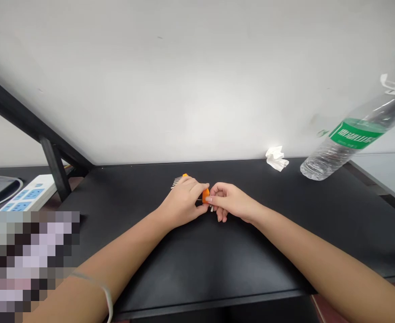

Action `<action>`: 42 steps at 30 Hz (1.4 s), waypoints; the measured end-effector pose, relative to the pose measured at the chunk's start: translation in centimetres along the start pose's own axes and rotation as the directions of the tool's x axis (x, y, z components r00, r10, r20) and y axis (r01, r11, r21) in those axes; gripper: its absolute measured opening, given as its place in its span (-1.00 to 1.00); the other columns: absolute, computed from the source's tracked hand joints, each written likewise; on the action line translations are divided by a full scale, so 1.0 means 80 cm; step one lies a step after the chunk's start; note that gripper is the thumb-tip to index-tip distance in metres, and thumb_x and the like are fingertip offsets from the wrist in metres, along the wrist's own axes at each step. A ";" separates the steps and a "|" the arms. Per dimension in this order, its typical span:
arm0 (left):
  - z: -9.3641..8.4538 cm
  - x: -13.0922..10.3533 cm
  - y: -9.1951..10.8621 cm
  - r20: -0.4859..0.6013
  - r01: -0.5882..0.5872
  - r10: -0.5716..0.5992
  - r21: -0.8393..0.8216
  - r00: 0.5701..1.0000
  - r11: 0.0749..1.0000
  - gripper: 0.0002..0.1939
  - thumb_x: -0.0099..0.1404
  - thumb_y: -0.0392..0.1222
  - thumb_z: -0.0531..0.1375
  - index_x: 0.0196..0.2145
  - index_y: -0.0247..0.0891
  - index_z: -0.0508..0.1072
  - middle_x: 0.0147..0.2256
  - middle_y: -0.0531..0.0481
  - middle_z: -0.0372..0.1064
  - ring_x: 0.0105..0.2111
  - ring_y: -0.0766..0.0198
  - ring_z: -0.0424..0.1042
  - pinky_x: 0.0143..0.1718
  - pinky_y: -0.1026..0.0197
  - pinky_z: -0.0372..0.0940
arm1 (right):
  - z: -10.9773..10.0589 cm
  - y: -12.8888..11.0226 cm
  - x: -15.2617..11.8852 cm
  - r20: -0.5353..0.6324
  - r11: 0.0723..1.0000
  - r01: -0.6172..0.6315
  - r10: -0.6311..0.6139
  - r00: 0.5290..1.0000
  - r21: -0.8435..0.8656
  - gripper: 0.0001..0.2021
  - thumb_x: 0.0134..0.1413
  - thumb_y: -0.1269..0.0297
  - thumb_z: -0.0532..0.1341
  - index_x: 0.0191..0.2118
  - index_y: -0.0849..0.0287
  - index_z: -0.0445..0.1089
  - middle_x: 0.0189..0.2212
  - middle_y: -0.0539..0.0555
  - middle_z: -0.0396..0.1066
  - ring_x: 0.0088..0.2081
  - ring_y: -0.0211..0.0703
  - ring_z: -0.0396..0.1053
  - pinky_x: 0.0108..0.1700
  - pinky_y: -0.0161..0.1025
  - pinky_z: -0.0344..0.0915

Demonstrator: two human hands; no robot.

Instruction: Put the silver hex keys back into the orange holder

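Between my hands, above the black tabletop (184, 264), is an orange holder (206, 195) with a row of thin metal rods (176, 181) sticking out at its far left. My left hand (184, 202) is wrapped over the holder from the left and hides most of its middle. At the holder's right end, my right hand (225, 201) has thumb and index finger pinched together against the orange part. A small shiny metal tip (211, 208) shows just below that pinch. The exact kind of tool is too small to make out.
A large water bottle (342, 143) with a green label stands at the back right. Crumpled white tissue (277, 158) lies left of it by the wall. A white power strip (32, 193) and a black frame post (54, 163) are at left. The lower left is pixelated.
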State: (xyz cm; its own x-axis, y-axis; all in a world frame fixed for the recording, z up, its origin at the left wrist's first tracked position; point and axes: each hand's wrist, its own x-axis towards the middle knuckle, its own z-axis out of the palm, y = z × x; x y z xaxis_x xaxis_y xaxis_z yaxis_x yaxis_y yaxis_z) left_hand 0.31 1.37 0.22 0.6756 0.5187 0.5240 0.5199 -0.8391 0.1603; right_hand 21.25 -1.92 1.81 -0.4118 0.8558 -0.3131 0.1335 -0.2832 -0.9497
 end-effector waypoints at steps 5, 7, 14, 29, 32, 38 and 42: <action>0.002 -0.001 0.002 0.035 0.042 -0.041 -0.029 0.999 0.999 -0.69 0.24 -0.15 0.28 -0.05 -0.21 0.44 -0.34 -0.04 0.45 -0.28 0.11 0.47 -0.11 0.00 0.38 | -0.006 0.003 -0.001 0.048 0.994 0.059 -0.055 0.997 -0.096 -0.69 0.15 0.06 0.39 -0.24 0.15 0.34 -0.51 -0.06 0.45 -0.59 -0.31 0.39 -0.56 -0.37 0.38; 0.003 -0.001 0.003 0.061 0.046 -0.044 -0.037 0.997 0.998 -0.71 0.24 -0.16 0.28 -0.08 -0.21 0.44 -0.34 -0.04 0.45 -0.28 0.12 0.46 -0.15 0.04 0.38 | -0.009 0.005 -0.001 0.060 0.989 0.069 -0.061 0.996 -0.128 -0.73 0.17 0.10 0.37 -0.23 0.14 0.36 -0.48 -0.06 0.46 -0.56 -0.32 0.40 -0.52 -0.37 0.39; 0.003 -0.001 -0.002 0.000 -0.052 0.052 0.040 0.999 0.998 -0.62 0.29 -0.15 0.26 0.04 -0.27 0.40 -0.33 -0.08 0.47 -0.28 0.10 0.48 -0.12 -0.01 0.38 | 0.003 0.006 -0.007 -0.031 0.931 0.107 -0.125 0.992 -0.350 -0.82 0.18 0.14 0.32 -0.19 0.11 0.41 -0.48 -0.06 0.42 -0.54 -0.25 0.46 -0.51 -0.35 0.38; 0.008 -0.007 -0.013 -0.003 0.044 -0.044 -0.018 0.999 0.999 -0.52 0.33 0.02 0.29 0.11 -0.23 0.37 -0.27 -0.10 0.52 -0.26 0.11 0.51 -0.11 0.00 0.40 | 0.007 0.000 -0.011 -0.034 0.830 0.202 -0.257 0.966 -0.520 -0.79 0.27 0.09 0.23 -0.12 0.10 0.41 -0.47 -0.08 0.38 -0.48 -0.26 0.40 -0.39 -0.29 0.29; 0.007 -0.005 -0.010 -0.032 0.018 -0.018 0.011 0.999 1.000 -0.57 0.32 -0.10 0.27 0.09 -0.24 0.36 -0.28 -0.09 0.51 -0.27 0.11 0.51 -0.08 -0.02 0.40 | 0.010 0.001 -0.011 -0.077 0.864 0.172 -0.235 0.969 -0.474 -0.75 0.27 0.04 0.23 -0.07 0.07 0.42 -0.48 -0.09 0.38 -0.48 -0.24 0.42 -0.39 -0.28 0.29; 0.006 -0.003 -0.004 -0.049 -0.002 0.004 0.047 0.999 0.999 -0.59 0.28 -0.22 0.23 0.08 -0.25 0.38 -0.32 -0.07 0.49 -0.28 0.12 0.50 -0.11 0.00 0.40 | 0.011 0.001 -0.012 -0.087 0.851 0.173 -0.247 0.965 -0.496 -0.83 0.32 0.15 0.15 -0.22 0.10 0.40 -0.49 -0.09 0.40 -0.51 -0.27 0.39 -0.38 -0.28 0.27; 0.007 -0.005 -0.007 -0.043 0.013 -0.012 0.033 0.999 0.999 -0.58 0.27 -0.20 0.25 0.09 -0.28 0.39 -0.33 -0.08 0.49 -0.28 0.11 0.51 -0.11 0.00 0.41 | 0.008 0.003 -0.010 -0.045 0.814 0.216 -0.284 0.958 -0.539 -0.85 0.33 0.18 0.14 -0.21 0.10 0.39 -0.48 -0.10 0.40 -0.49 -0.28 0.37 -0.34 -0.28 0.25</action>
State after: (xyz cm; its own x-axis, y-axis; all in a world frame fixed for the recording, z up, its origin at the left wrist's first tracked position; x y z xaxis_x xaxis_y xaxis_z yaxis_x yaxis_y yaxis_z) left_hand 0.08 1.74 -0.55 0.6462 0.5208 0.5579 0.5455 -0.8264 0.1396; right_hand 21.01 -2.94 1.83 -0.3915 0.9197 -0.0304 0.5060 0.1876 -0.8419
